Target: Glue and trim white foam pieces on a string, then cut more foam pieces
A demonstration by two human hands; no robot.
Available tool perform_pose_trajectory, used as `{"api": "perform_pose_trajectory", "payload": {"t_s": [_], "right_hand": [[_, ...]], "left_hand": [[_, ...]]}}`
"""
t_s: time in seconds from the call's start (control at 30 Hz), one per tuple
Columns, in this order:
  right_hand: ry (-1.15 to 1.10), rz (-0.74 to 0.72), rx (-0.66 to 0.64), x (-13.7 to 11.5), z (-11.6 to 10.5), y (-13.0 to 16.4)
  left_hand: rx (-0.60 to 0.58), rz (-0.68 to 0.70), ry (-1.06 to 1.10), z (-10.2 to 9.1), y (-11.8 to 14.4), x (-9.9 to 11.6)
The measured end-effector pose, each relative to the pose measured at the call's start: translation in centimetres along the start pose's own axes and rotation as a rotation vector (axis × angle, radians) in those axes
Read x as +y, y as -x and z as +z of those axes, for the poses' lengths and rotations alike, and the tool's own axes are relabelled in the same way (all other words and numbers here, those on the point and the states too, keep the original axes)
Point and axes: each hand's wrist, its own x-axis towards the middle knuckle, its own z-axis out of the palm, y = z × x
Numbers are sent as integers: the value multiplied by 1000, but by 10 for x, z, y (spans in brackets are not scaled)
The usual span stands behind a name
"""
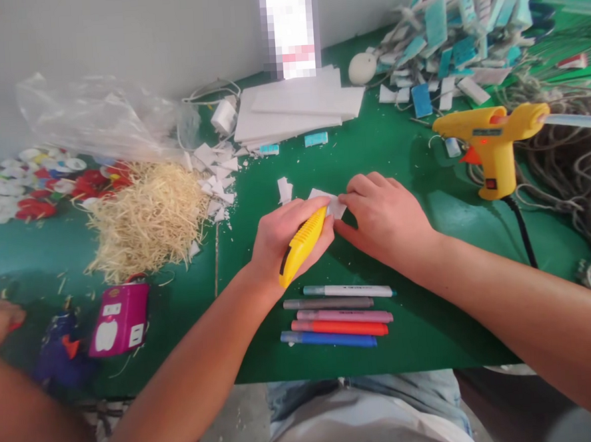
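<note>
My left hand (281,238) is wrapped round a yellow utility knife (304,244), whose front end points away from me at a small white foam piece (335,207). Curled fingers of my right hand (382,206) grip the right edge of that piece against the green table. The blade is mostly hidden by the left fingers. Just beyond the left hand lies a white foam scrap (284,190). Closer to my body, several capped markers (338,315) in white, grey, pink, red and blue lie side by side.
A yellow glue gun (494,145) stands at right beside grey rope (569,197). White foam sheets (298,107) and a blue-and-white scrap pile (444,38) lie behind. Left are straw (148,217), a magenta power adapter (120,318), a blue glue gun (63,348) and another person's hand (1,319).
</note>
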Motion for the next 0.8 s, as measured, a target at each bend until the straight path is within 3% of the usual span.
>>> {"api": "perform_pose_trajectory", "payload": {"t_s": [0.2,0.4,0.67,0.8], "right_hand": [[3,-22,49,0,2,1],[-4,0,4,0,0,0],[10,-40,90,5,8,2],[13,-60,112,6,10,3]], "left_hand": [[-26,-26,-31,-7,1,4],[-58,-102,-37,-19,2,13],[-33,-159,-14,-29,9,14],[26,-183,10,-23,9,13]]}}
